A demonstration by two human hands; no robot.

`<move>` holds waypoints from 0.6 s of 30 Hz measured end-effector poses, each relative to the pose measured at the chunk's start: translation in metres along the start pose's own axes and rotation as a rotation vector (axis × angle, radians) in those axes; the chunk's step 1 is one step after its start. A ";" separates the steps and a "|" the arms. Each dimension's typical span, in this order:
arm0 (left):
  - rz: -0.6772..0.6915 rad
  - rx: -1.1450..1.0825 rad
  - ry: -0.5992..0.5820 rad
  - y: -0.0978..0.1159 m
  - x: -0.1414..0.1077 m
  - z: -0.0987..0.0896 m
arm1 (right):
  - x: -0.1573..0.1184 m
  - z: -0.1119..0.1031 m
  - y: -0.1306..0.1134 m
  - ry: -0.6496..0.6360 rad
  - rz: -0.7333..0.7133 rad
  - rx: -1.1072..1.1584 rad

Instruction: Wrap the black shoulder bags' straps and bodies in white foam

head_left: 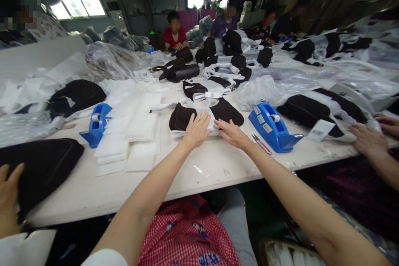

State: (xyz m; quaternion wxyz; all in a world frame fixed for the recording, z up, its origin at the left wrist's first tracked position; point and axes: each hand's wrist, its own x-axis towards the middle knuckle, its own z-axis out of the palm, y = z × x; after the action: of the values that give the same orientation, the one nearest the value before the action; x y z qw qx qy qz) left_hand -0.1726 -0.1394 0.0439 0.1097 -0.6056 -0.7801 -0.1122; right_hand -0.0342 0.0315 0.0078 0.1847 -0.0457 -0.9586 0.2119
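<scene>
A black bag lies on the table before me, with a white foam sheet around its middle. My left hand rests on the bag and the sheet, fingers stretched out. At the sheet's right side, my right hand touches it with extended fingers. Neither hand grips anything that I can see. Just behind lies another black bag with white wrapping and a white tag.
Stacked white foam sheets lie to the left. Blue tape dispensers stand left and right, with small pink-handled snips by the right one. Co-workers' hands touch bags at left and right. More bags and plastic cover the back.
</scene>
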 end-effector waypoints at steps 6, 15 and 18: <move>-0.023 0.046 -0.051 0.001 -0.009 0.028 | 0.028 -0.021 -0.013 0.252 0.110 -0.194; -0.026 0.042 0.020 0.005 -0.018 0.036 | 0.027 0.035 -0.016 0.185 0.183 -0.400; -0.041 0.042 0.030 0.006 -0.019 0.040 | 0.026 0.036 -0.012 0.179 0.183 -0.378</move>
State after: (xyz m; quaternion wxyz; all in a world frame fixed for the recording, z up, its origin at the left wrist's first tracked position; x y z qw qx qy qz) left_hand -0.1639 -0.1430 0.0006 0.1318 -0.5854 -0.7927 -0.1073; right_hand -0.0720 0.0105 -0.0087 0.2371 -0.1849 -0.9529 0.0394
